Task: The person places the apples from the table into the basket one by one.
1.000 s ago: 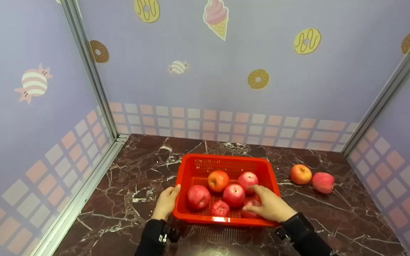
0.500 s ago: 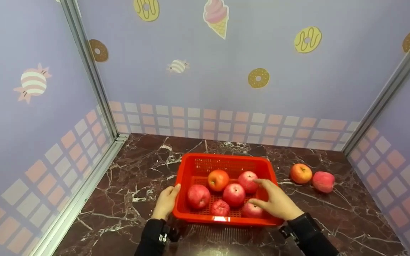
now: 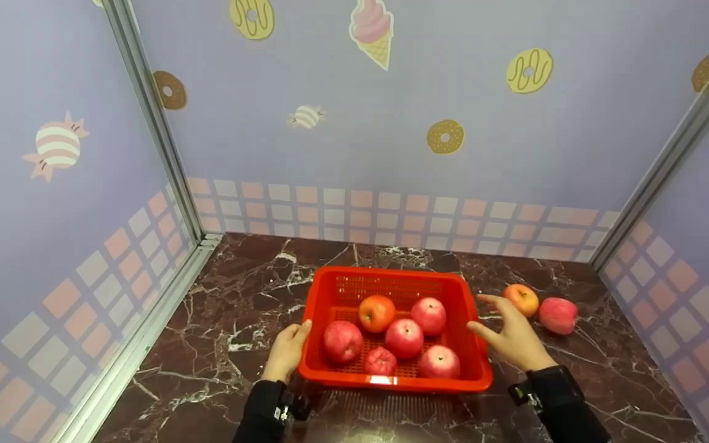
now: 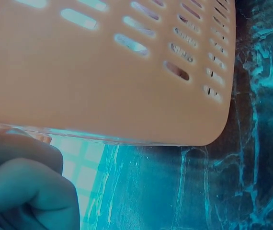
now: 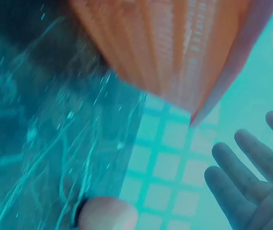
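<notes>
A red plastic basket [image 3: 396,385] with slotted walls holds several apples, among them an orange-red apple [image 3: 376,314] and a pink one at the front right [image 3: 439,362]. My left hand [image 3: 287,351] grips the basket's left rim; in the left wrist view its curled fingers [image 4: 28,187] lie against the edge of the basket wall [image 4: 103,100]. Just off the basket's right side is my right hand [image 3: 517,338], fingers spread and holding nothing. Beyond it lie a yellow-red apple [image 3: 522,299], partly behind the hand, and a pink apple [image 3: 557,315].
Dark red marbled tabletop [image 3: 250,295] surrounds the basket. A patterned back wall [image 3: 360,154] stands behind it, with side panels left and right. A metal frame rail [image 3: 127,369] runs along the table's left edge.
My right hand has let go of the front-right apple in the basket and moved out over the right rim toward the two loose apples. The left hand stays at the rim.
</notes>
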Demonstrator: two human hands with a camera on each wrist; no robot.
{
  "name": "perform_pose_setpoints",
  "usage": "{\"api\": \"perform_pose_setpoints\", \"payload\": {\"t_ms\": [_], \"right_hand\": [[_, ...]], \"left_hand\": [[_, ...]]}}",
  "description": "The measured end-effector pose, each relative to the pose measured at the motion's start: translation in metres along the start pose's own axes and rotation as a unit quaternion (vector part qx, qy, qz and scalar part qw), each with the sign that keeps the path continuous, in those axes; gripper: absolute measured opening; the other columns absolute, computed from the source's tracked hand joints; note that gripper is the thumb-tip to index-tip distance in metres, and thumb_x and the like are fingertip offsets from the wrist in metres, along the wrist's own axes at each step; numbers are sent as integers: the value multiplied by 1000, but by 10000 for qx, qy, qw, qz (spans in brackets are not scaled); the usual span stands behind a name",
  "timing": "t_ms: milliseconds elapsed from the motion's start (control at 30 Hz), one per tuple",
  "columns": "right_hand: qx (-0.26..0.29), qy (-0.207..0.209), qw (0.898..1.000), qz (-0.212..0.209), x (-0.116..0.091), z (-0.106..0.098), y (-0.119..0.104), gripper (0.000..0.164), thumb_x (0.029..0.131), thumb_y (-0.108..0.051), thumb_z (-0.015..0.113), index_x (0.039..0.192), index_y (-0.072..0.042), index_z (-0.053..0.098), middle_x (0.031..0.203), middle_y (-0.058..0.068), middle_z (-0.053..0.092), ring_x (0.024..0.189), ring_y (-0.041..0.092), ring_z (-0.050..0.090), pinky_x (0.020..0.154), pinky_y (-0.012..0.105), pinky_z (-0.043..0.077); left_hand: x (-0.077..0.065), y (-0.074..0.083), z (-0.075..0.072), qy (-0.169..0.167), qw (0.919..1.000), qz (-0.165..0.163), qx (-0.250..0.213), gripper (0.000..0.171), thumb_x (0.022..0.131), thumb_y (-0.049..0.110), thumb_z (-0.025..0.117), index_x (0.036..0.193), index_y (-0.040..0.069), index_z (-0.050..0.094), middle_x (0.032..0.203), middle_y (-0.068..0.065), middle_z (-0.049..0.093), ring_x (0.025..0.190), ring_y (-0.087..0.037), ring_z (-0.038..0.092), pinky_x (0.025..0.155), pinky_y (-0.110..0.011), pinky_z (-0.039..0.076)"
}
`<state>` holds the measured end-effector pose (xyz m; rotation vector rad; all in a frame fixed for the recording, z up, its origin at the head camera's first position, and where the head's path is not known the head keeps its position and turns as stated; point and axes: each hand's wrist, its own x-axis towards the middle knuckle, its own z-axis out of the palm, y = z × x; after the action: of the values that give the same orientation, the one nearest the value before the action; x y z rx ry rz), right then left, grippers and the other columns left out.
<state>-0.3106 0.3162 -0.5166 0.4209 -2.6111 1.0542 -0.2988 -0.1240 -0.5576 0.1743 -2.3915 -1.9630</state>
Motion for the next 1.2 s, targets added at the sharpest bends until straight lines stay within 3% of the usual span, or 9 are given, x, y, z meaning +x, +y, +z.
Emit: {"api": "perform_pose_setpoints", "payload": {"t_ms": [100, 333, 600, 900, 1200], "right_hand": [[-17, 130, 9998, 153, 2, -8, 14, 63, 92, -26, 79, 142, 2, 53, 141, 24, 58, 129, 43, 56, 106, 60, 47], [-368, 910, 9940, 487, 5, -30, 52, 61, 91, -22, 80, 138, 5, 53, 135, 34, 54, 128, 49, 49, 109, 61, 35], [-771, 1165, 9743, 1769, -1, -59, 90, 63, 98, -25, 69, 146, 5, 43, 150, 40, 34, 137, 61, 26, 112, 68, 21], [-807, 840, 9566, 2672, -8, -64, 112, 73, 100, -37, 65, 154, -1, 33, 161, 41, 12, 145, 65, 11, 106, 81, 26], [-921, -97, 9550, 2817, -6, -68, 127, 87, 100, -48, 61, 161, -3, 17, 164, 38, -5, 143, 70, 2, 102, 89, 20]], "left_hand": [[1, -2, 0, 9, 10000, 25, 25, 42, 110, 30, 49, 90, -6, 59, 76, -4, 59, 71, -15, 58, 66, -28, 48], [1, -1, 0, 23, 10000, 41, 66, 42, 110, 31, 50, 90, -6, 59, 76, -5, 60, 71, -14, 58, 66, -28, 48], [1, -1, 0, -29, 10000, -18, -83, 40, 109, 30, 51, 88, -3, 59, 75, -3, 58, 70, -14, 58, 66, -28, 49], [0, -2, 0, -33, 10000, -4, -80, 38, 109, 29, 51, 87, -1, 58, 73, -1, 57, 68, -13, 57, 66, -28, 49], [0, 0, 0, 0, 9999, -28, -110, 37, 109, 28, 51, 86, 0, 58, 72, 0, 56, 67, -13, 57, 65, -28, 48]]}}
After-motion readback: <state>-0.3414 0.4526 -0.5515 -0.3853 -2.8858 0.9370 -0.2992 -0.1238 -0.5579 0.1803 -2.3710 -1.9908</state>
